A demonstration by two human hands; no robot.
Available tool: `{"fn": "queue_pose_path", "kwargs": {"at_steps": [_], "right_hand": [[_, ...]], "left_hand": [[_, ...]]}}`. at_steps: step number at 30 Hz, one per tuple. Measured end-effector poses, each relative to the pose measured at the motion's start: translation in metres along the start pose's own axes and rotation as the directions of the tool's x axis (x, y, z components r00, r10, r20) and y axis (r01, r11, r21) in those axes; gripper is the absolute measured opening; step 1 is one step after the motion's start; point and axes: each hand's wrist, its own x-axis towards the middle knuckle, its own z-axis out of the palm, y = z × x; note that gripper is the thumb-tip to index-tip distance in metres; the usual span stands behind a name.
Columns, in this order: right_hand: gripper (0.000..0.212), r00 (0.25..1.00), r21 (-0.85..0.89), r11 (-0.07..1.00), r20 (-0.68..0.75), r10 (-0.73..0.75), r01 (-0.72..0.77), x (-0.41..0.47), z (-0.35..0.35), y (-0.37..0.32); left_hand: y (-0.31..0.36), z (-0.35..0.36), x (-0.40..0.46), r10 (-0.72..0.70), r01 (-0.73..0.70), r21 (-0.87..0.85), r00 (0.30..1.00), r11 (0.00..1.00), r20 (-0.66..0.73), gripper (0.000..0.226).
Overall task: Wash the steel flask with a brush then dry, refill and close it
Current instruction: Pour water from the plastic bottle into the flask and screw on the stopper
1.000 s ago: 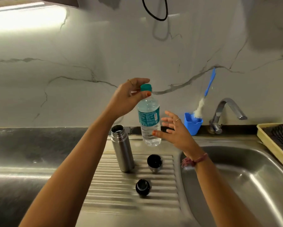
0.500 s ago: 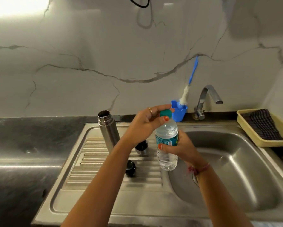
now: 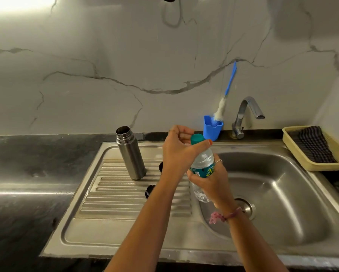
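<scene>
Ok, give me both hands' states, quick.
Left hand: pinches the green cap of the water bottle.
Right hand: grips the water bottle's body.

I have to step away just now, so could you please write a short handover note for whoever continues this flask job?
Left hand: fingers and thumb pinch the teal cap of the water bottle; cap on.
Right hand: grip round the bottle's body, held over the sink edge.
Steel flask: upright and open on the drainboard. Two dark lid parts lie beside it, mostly hidden by the left arm.
Brush: standing in the blue holder by the tap.
Done: judging by this, washing looks finished.
Left: uncap the bottle, refill the flask, close it.
</scene>
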Motion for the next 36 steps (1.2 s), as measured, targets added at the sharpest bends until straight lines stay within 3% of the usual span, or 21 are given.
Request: {"fn": "queue_pose_path", "kwargs": {"at_steps": [2, 5, 7, 13, 18, 23, 25, 30, 33, 36], "right_hand": [[0.064, 1.000, 0.001, 1.000, 0.008, 0.012, -0.012, -0.004, 0.002, -0.001], [0.065, 0.999, 0.004, 1.000, 0.014, 0.031, -0.031, -0.009, 0.005, -0.001], [0.065, 0.999, -0.004, 0.999, 0.008, 0.044, -0.044, -0.012, 0.005, -0.001], [0.059, 0.999, 0.016, 0.999, 0.017, 0.048, -0.049, -0.016, -0.003, 0.002], [0.060, 0.999, 0.020, 0.998, 0.013, 0.053, -0.053, -0.020, -0.002, 0.008], [0.056, 0.998, 0.036, 0.997, -0.003, 0.062, -0.062, -0.021, -0.004, 0.015], [0.053, 0.999, 0.018, 0.999, -0.007, 0.051, -0.051, -0.020, -0.006, 0.018], [0.047, 0.999, 0.047, 0.998, -0.003, 0.051, -0.051, -0.018, -0.015, 0.025], [0.056, 0.997, 0.077, 0.994, -0.017, 0.075, -0.074, -0.016, -0.019, 0.029], [0.062, 0.996, 0.089, 0.992, -0.017, 0.089, -0.087, -0.015, -0.022, 0.032]], "left_hand": [[0.002, 0.002, 0.003, -0.013, 0.007, 0.057, 0.992, 0.998, 0.123, 0.035], [0.001, 0.004, 0.004, 0.062, -0.103, 0.129, 0.956, 0.986, 0.286, 0.024], [-0.004, 0.001, 0.003, 0.095, -0.139, 0.098, 0.929, 0.985, 0.357, 0.025], [-0.012, -0.016, -0.003, 0.064, -0.040, -0.057, 0.841, 0.998, 0.537, 0.036], [-0.016, -0.017, -0.006, 0.080, -0.072, -0.036, 0.879, 0.997, 0.470, 0.036], [-0.017, -0.026, -0.012, 0.080, -0.046, -0.208, 0.984, 0.977, 0.158, 0.044], [-0.025, -0.038, -0.015, 0.032, -0.021, -0.096, 0.993, 0.995, 0.116, 0.045], [-0.073, -0.068, -0.033, -0.144, 0.089, 0.285, 0.973, 0.954, 0.179, 0.048], [-0.107, -0.080, -0.045, -0.175, 0.046, 0.482, 0.958, 0.875, 0.227, 0.042], [-0.142, -0.089, -0.056, -0.221, -0.055, 0.694, 0.928, 0.718, 0.301, 0.046]]}}
